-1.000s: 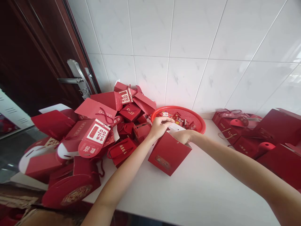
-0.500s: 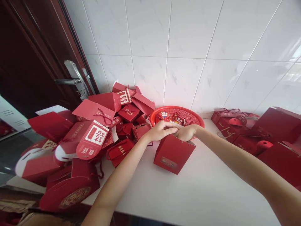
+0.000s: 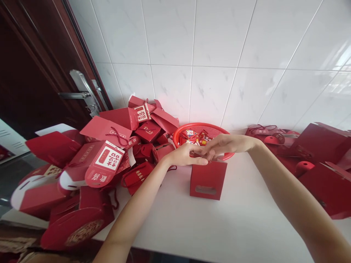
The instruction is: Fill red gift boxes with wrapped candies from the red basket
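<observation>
A red paper gift box with an oval window low on its near side stands upright on the white table. My left hand grips its top left edge, thumb along the near side, the other fingers partly hidden. Over the box's top hovers my right hand, palm down, its fingers stretched toward the left hand; nothing shows in them. Right behind is a red plastic basket holding small wrapped sweets. What lies inside the box is hidden.
Red gift boxes, some with flaps up, lie heaped on the left, reaching the basket. More red boxes stand at the right. White tiles rise behind the white table; a dark door with a metal handle is at the left.
My right hand has come up out of the box and now lies above its top. The box has gone from tilted to upright and turned its near side toward me.
</observation>
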`<state>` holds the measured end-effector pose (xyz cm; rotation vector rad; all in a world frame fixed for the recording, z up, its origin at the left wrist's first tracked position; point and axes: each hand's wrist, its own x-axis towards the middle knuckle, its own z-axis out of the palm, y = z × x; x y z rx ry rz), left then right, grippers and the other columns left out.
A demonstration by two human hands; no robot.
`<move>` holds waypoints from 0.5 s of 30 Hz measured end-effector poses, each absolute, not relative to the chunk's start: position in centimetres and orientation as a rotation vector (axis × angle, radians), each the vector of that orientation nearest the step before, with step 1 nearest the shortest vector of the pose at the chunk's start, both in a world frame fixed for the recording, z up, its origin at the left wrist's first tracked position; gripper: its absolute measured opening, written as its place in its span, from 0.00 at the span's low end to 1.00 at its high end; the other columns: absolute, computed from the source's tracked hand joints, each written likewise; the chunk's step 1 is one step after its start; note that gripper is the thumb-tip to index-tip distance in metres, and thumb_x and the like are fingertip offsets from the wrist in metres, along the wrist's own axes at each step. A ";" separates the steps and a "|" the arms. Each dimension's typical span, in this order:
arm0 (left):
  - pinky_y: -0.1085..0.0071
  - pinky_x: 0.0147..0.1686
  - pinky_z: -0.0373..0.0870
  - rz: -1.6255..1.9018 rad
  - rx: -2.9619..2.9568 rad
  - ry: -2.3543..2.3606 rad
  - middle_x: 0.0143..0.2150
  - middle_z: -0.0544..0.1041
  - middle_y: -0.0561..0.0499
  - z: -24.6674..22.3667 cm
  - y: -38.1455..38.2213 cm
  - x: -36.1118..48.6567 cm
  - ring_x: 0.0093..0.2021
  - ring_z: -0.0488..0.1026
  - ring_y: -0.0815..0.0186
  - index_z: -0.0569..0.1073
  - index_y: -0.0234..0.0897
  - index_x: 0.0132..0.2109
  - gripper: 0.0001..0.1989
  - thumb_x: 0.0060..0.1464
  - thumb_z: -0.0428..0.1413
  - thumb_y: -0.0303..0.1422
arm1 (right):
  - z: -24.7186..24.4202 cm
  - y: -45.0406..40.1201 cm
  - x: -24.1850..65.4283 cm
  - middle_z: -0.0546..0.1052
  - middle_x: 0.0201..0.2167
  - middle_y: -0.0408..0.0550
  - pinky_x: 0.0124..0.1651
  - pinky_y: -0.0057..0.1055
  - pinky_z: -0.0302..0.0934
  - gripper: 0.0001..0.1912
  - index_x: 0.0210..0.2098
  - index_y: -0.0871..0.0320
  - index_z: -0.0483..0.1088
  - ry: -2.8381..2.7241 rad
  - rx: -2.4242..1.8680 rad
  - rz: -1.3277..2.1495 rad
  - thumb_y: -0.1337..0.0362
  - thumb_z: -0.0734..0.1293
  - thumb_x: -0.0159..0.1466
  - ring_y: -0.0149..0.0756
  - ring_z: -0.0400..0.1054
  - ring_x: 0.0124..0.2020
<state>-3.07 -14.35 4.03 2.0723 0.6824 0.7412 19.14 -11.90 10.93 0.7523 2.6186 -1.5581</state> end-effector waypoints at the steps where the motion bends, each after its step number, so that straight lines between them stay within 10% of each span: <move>1: 0.64 0.52 0.71 0.747 2.081 0.699 0.51 0.82 0.48 4.0 -14.3 -3.1 0.52 0.77 0.57 0.82 0.44 0.47 0.13 0.54 0.63 0.36 | 10.7 -12.2 19.5 0.78 0.38 0.49 0.48 0.35 0.64 0.17 0.46 0.60 0.76 2.695 0.810 -1.587 0.55 0.68 0.63 0.36 0.71 0.41; 15: 0.60 0.51 0.75 1.140 2.156 0.926 0.46 0.84 0.47 2.4 -13.4 -2.3 0.48 0.80 0.56 0.83 0.40 0.43 0.10 0.58 0.59 0.36 | 3.9 -12.5 22.4 0.80 0.47 0.54 0.47 0.40 0.70 0.28 0.54 0.56 0.70 2.958 1.238 -2.123 0.52 0.74 0.58 0.45 0.75 0.47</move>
